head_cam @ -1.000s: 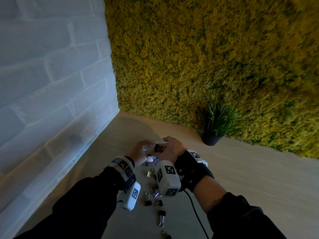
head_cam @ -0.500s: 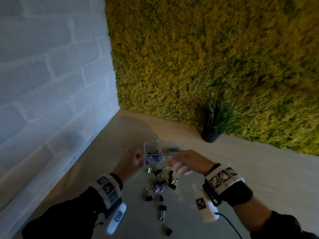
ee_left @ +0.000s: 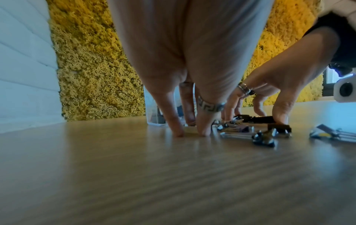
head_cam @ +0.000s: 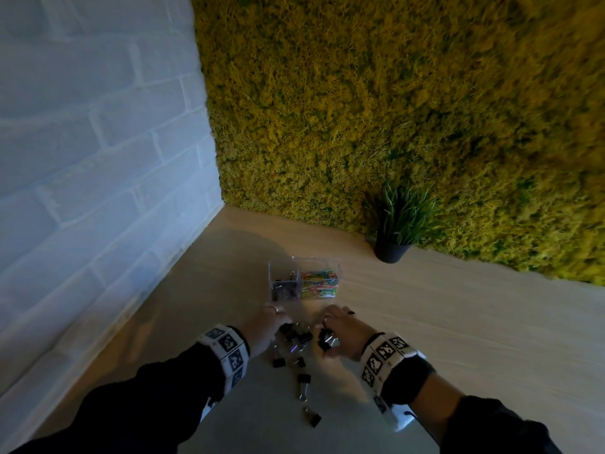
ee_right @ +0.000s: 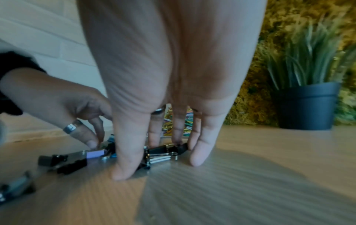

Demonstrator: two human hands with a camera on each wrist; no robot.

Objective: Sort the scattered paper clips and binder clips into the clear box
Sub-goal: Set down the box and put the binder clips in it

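The clear box point(head_cam: 316, 258) stands on the table with black binder clips in its left compartment and coloured paper clips point(head_cam: 319, 283) in its right one. Just in front of it lies a pile of binder clips point(head_cam: 296, 332), and more point(head_cam: 303, 380) trail toward me. My left hand point(head_cam: 270, 322) is at the pile's left edge. Its thumb and a finger point(ee_left: 179, 132) stand tip-down on the table, pinching at a small clip. My right hand point(head_cam: 343, 326) has its thumb and fingers down round a bunch of black binder clips point(ee_right: 163, 150).
A dark pot with a grass plant point(head_cam: 391, 250) stands behind and right of the box, against the moss wall point(head_cam: 360, 126). A white brick wall point(head_cam: 98, 158) closes off the left side. Bare wooden table point(head_cam: 458, 322) stretches to the right.
Both hands were together over the box a second ago. They have drawn back toward me and dropped onto the pile of binder clips. The box is in plain sight again.
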